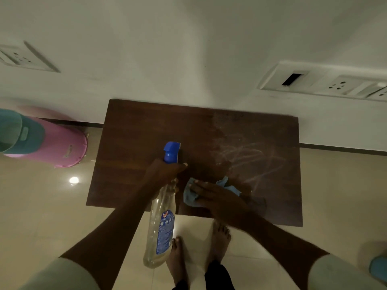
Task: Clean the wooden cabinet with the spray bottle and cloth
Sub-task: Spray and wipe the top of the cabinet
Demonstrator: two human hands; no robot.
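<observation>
We stand over the wooden cabinet top [146, 130], with both hands above its near edge. Our left hand [163, 174] is closed around the neck of the spray bottle [160, 227], whose long axis runs from its clear base near us to the blue nozzle [171, 151] aimed toward the wall. Our right hand [217, 197] lies flat, fingers spread, pressing the blue cloth [190, 195] onto the surface. Pale streaks [247, 155], probably wet cleaner or smeared dust, lie just beyond and right of the cloth, so the right hand is the nearer 1. The left half looks dark and unmarked.
</observation>
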